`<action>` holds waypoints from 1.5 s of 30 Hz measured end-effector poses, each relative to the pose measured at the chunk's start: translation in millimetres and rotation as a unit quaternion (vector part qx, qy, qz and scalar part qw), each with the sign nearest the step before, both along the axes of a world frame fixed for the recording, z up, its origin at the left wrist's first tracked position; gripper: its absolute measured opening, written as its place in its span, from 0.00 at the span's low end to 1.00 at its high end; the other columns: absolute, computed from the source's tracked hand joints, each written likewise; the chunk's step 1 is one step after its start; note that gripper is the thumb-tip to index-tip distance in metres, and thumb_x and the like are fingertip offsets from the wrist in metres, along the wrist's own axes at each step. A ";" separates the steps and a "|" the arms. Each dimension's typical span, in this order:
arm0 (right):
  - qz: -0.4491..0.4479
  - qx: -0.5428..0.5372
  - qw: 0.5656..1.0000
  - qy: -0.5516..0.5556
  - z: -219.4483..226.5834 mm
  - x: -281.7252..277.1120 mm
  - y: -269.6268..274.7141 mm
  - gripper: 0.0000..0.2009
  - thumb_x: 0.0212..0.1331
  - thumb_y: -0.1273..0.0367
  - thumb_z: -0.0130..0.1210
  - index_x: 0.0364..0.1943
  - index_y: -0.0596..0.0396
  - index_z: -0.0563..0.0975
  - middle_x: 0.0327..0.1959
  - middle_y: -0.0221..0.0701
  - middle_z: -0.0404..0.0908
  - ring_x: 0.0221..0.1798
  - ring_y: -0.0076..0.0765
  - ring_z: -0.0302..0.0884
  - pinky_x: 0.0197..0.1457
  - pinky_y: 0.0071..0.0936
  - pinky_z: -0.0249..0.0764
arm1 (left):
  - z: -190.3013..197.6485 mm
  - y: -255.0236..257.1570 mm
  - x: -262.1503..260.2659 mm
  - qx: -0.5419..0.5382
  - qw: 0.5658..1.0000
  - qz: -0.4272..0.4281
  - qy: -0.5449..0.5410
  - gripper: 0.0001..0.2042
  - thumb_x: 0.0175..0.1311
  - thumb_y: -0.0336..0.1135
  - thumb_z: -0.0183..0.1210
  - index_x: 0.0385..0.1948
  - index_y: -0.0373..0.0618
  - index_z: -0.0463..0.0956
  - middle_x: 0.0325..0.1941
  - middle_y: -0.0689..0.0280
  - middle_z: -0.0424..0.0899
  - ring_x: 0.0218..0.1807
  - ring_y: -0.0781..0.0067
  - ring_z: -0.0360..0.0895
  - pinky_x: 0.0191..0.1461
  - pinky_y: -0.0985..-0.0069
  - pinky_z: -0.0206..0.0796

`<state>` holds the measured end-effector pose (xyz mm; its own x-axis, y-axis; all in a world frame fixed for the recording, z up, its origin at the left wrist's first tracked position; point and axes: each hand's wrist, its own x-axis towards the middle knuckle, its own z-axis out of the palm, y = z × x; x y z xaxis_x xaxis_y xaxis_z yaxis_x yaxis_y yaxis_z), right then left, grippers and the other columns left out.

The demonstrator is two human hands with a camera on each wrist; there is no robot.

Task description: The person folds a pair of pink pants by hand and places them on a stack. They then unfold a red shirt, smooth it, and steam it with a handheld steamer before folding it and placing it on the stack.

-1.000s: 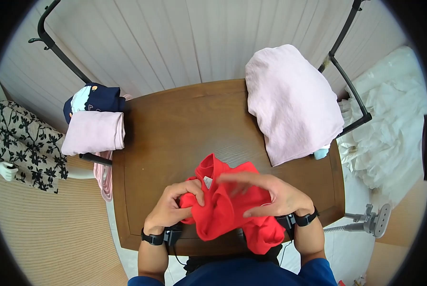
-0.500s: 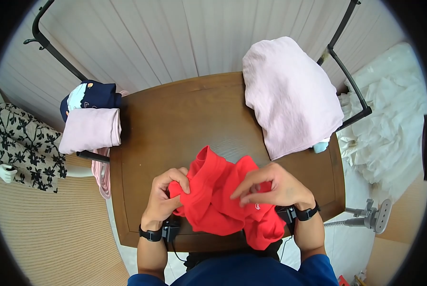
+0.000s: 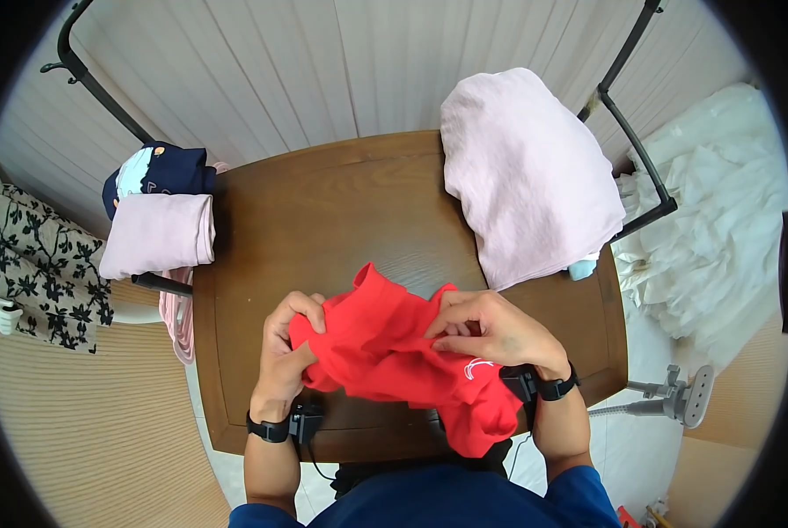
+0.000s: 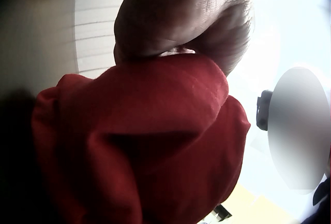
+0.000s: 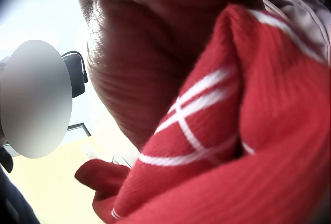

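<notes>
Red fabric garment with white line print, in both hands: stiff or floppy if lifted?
The red fabric garment is probably floppy: it bunches and creases between the left hand and right hand. Likely to sag, as its near end hangs loose. Probably not slippery; its surface looks matte and ribbed.

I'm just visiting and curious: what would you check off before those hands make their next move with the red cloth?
1. Left fingers gripping the red cloth: ok, curled round its edge.
2. Right fingers on the cloth: ok, they appear to pinch it.
3. Cloth spread flat: not ok, it is bunched up.
4. White print fully visible: not ok, folds interrupt it in the right wrist view.
5. Large pale pink cloth apart from the red one: ok.
6. Underside untangled: cannot tell, hidden.
</notes>
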<state>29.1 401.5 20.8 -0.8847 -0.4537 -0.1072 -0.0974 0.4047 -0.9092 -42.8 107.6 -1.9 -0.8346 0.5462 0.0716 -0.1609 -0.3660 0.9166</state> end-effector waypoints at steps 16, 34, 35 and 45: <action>-0.374 -0.341 0.860 0.070 7.2 3.3 17.0 0.11 0.80 0.60 0.41 0.44 0.53 0.64 0.47 0.58 0.85 0.43 0.38 0.89 0.28 0.16 0.74 | 17.7 -1.9 -14.5 -0.032 0.980 0.195 -0.028 0.09 0.72 0.31 0.60 0.39 0.50 0.66 0.37 0.73 0.74 0.40 0.85 0.74 0.48 0.82 0.71; -0.458 -0.203 0.822 0.271 102.0 82.6 90.8 0.09 0.78 0.62 0.46 0.43 0.51 0.66 0.51 0.48 0.86 0.56 0.35 0.85 0.56 0.25 0.71 | 98.8 -112.6 -22.6 -0.104 0.849 0.437 0.279 0.16 0.72 0.25 0.57 0.27 0.51 0.59 0.29 0.78 0.59 0.34 0.87 0.57 0.42 0.86 0.56; -0.457 -0.203 0.822 0.272 109.4 84.5 91.4 0.09 0.78 0.62 0.46 0.43 0.51 0.66 0.51 0.48 0.86 0.56 0.35 0.85 0.56 0.25 0.71 | 107.5 -111.5 -17.3 -0.102 0.848 0.439 0.279 0.16 0.72 0.25 0.57 0.27 0.51 0.59 0.29 0.78 0.59 0.34 0.87 0.57 0.42 0.86 0.56; -0.321 -0.065 0.917 0.226 112.4 78.7 42.3 0.05 0.72 0.70 0.54 0.43 0.56 0.73 0.30 0.21 0.73 0.34 0.17 0.67 0.41 0.19 0.64 | 79.4 -76.1 19.4 -0.448 0.771 0.211 0.400 0.07 0.65 0.32 0.63 0.42 0.44 0.80 0.33 0.54 0.86 0.36 0.45 0.84 0.39 0.62 0.74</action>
<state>107.8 443.8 133.2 -0.9145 0.1935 0.3553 -0.2563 0.4026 -0.8788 -23.4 31.4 77.4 -0.8358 0.3674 0.4079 0.5478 0.6066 0.5761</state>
